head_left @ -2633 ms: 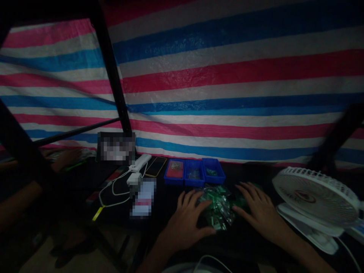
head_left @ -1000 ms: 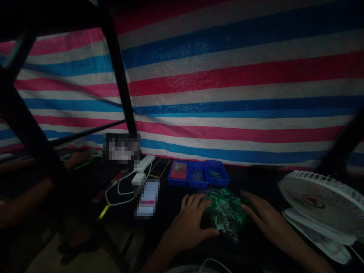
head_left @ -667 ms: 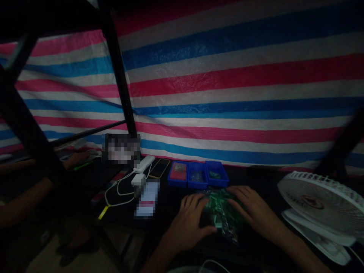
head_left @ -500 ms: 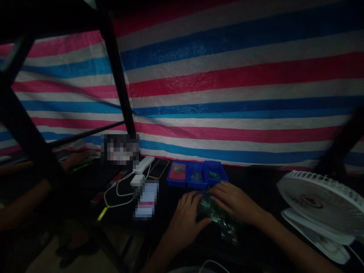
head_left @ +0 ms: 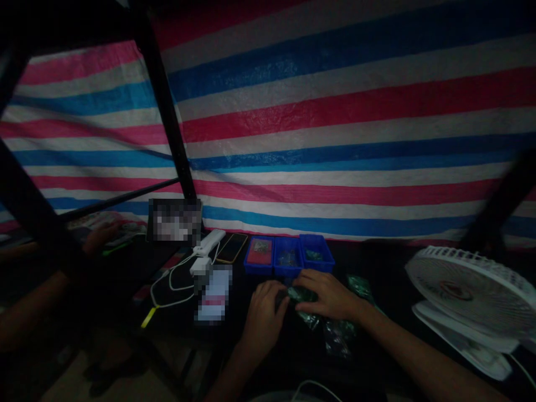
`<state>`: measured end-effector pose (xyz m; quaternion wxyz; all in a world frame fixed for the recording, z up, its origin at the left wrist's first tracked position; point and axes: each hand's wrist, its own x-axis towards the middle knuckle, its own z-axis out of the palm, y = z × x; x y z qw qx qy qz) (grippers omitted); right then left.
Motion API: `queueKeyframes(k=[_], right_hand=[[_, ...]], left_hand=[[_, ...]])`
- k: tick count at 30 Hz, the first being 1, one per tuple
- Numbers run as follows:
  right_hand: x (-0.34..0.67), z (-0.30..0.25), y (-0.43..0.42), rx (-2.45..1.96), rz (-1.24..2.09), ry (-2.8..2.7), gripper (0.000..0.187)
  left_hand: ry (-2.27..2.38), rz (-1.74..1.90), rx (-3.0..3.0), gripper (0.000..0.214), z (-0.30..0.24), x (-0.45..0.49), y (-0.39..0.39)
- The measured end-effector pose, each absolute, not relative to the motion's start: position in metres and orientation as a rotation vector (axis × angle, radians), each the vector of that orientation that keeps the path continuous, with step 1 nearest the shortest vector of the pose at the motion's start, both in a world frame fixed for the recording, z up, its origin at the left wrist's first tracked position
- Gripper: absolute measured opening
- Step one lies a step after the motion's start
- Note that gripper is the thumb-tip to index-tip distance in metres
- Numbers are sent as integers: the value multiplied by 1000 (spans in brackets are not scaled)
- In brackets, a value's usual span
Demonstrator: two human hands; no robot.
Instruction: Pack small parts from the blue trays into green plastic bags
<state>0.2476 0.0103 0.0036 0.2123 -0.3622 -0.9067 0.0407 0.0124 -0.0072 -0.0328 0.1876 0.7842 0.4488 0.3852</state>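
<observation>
Low over the dark table, my left hand (head_left: 264, 314) is closed, thumb and fingers pinched at the left end of a shiny green plastic packet (head_left: 302, 293). My right hand (head_left: 329, 293) curls over the packet's other side, its fingers partly hiding it. Another green packet (head_left: 309, 319) lies just below the right fingers. A clear plastic bag (head_left: 337, 340) rests under my right wrist, and a further green packet (head_left: 359, 286) lies beyond that forearm. Dim light leaves the contents unclear.
Beyond my hands stand three blue trays (head_left: 288, 272) with small parts. To the left lie a phone (head_left: 233, 248), a white power strip (head_left: 209, 242) with cables and a lit, blurred-out screen (head_left: 214, 296). A white fan (head_left: 456, 293) stands right. Another person's arm (head_left: 37, 304) is far left.
My hands have moved slightly left and apart from the pile. Green packets that were bunched under them now lie spread, one of them visible beyond my right forearm.
</observation>
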Motion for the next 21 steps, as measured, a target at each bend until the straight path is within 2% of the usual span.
queueKeyframes(k=[2, 5, 14, 21], right_hand=[[246, 4, 10, -998, 114, -2525, 42], [243, 2, 11, -967, 143, -2497, 29], [231, 3, 18, -1038, 715, -1997, 30], [222, -8, 20, -956, 1008, -1818, 36]], left_hand=[[1250, 1108, 2188, 17, -31, 12, -7], [1247, 1130, 2150, 15, -27, 12, -8], [1252, 1209, 1957, 22, -19, 12, -9], [1312, 1123, 1996, 16, -15, 12, -10]])
